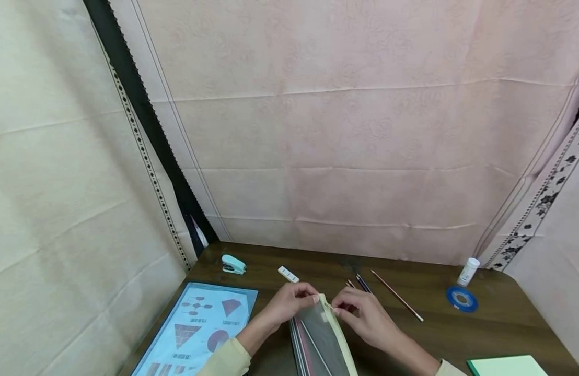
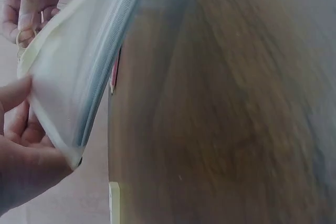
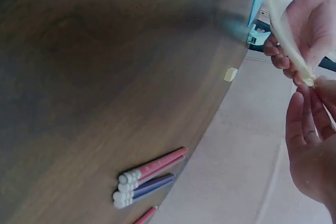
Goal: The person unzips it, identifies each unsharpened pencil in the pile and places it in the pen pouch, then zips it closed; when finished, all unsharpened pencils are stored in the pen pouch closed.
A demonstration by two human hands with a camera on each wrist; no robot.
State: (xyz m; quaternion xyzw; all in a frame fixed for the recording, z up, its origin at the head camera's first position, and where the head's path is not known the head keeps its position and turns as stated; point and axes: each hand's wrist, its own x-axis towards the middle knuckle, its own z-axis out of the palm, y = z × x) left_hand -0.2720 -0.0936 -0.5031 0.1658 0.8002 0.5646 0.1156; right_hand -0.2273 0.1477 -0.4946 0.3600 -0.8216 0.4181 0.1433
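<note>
Held up over the table is a see-through zip pouch [image 1: 317, 326] with pale yellow trim, and dark and pinkish lines show through its side. My left hand [image 1: 291, 305] pinches its top corner between thumb and fingers. On the other side of that corner, my right hand [image 1: 362, 316] pinches the zipper pull at the yellow edge. The left wrist view shows the pouch's mesh [image 2: 68, 87] stretched between both hands, with a small cord loop [image 2: 23, 38] at the right fingertips. In the right wrist view the yellow trim [image 3: 286, 35] runs down to the right hand's fingertips.
Behind the hands lie an eraser [image 1: 288, 274], several pencils [image 3: 152, 169] and a mint stapler [image 1: 233, 264]. A printed sheet on a blue folder [image 1: 195, 329] is at left. To the right are blue tape [image 1: 462, 299], a glue stick [image 1: 468, 272] and a green notepad [image 1: 508, 366].
</note>
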